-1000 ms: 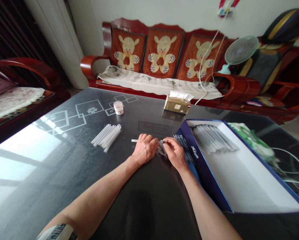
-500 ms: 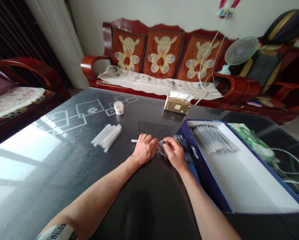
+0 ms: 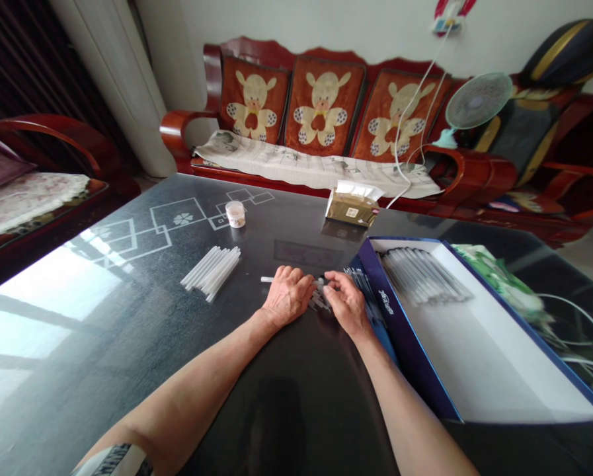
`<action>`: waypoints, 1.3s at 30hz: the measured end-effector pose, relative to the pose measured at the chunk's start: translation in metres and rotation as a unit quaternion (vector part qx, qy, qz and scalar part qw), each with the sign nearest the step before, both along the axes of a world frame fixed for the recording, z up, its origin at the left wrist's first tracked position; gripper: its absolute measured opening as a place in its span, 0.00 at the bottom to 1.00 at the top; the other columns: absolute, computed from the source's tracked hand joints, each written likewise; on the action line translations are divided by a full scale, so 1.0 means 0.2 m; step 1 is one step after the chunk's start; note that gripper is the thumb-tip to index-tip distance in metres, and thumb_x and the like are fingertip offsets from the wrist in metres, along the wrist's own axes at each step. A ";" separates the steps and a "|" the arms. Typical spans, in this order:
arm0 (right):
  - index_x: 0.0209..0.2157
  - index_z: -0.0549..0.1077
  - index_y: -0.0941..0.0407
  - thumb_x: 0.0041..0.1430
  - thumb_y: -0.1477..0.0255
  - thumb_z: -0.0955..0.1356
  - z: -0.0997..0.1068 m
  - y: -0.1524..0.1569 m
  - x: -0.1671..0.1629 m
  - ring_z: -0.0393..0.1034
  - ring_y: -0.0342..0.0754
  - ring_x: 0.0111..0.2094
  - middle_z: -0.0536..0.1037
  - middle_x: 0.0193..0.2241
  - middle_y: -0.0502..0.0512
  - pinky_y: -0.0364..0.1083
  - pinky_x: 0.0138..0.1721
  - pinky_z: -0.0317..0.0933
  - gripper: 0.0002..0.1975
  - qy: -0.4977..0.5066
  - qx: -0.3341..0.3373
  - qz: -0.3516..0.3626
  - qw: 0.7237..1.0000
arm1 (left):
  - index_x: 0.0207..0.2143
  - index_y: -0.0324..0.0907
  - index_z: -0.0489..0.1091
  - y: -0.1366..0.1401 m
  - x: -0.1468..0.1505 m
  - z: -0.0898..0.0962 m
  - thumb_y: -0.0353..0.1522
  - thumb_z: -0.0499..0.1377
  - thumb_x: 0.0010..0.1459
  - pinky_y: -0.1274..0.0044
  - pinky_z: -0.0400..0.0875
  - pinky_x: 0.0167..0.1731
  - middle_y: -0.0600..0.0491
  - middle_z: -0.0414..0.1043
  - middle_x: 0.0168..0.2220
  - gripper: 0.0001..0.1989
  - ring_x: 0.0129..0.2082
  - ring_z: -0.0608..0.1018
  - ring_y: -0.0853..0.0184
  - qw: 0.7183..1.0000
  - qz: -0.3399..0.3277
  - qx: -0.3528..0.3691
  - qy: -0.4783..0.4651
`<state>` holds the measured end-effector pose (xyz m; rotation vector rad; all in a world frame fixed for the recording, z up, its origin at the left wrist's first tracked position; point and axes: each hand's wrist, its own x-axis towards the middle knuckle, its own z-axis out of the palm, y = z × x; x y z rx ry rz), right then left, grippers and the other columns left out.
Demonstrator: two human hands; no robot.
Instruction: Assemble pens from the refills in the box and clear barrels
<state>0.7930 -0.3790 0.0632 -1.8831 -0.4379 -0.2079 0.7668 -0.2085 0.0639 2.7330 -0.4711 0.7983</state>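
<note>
My left hand (image 3: pixel 289 294) is closed round a slim white tube (image 3: pixel 266 279), whose far end sticks out to the left of the knuckles. Close beside it, my right hand (image 3: pixel 346 301) has thumb and fingers drawn together at the tube's other end. A small dark piece shows by those fingertips, too small to name. Below and between both hands lies a loose heap of short whitish pieces (image 3: pixel 318 301). A bundle of similar white tubes (image 3: pixel 211 271) rests on the dark table (image 3: pixel 217 370) to the left.
At right stands an open blue box (image 3: pixel 504 357) holding a row of clear tubes (image 3: pixel 422 274) with dark ends. Thin dark-tipped sticks (image 3: pixel 363 287) lie against its left side. Further back are a small round tub (image 3: pixel 235 215) and a tissue pack (image 3: pixel 353 205). A green-white bag (image 3: pixel 499 274) lies beyond the box.
The fingers of my right hand have shifted slightly at the tube's end, and the dark piece shows a little more. My left hand stays almost still.
</note>
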 end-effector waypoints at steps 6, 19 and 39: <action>0.30 0.74 0.55 0.58 0.62 0.65 -0.02 0.01 0.02 0.71 0.49 0.38 0.75 0.36 0.58 0.47 0.40 0.67 0.12 -0.020 0.002 -0.030 0.999 | 0.40 0.42 0.72 0.00 0.00 0.00 0.38 0.47 0.66 0.69 0.60 0.39 0.50 0.68 0.31 0.16 0.33 0.67 0.63 1.000 -0.007 -0.004 0.002; 0.33 0.73 0.56 0.59 0.62 0.64 -0.02 0.01 0.02 0.71 0.49 0.38 0.76 0.38 0.59 0.47 0.39 0.67 0.12 -0.010 0.010 -0.030 0.999 | 0.40 0.42 0.73 0.00 0.00 0.00 0.38 0.47 0.66 0.70 0.60 0.39 0.50 0.68 0.30 0.16 0.33 0.67 0.64 1.000 -0.004 0.001 -0.003; 0.33 0.74 0.56 0.59 0.65 0.65 -0.02 0.00 0.02 0.71 0.48 0.40 0.76 0.38 0.58 0.46 0.41 0.67 0.10 -0.059 -0.024 -0.008 0.998 | 0.40 0.42 0.73 0.00 0.00 0.00 0.38 0.47 0.66 0.70 0.59 0.38 0.50 0.68 0.30 0.16 0.32 0.67 0.64 1.000 -0.001 0.004 -0.004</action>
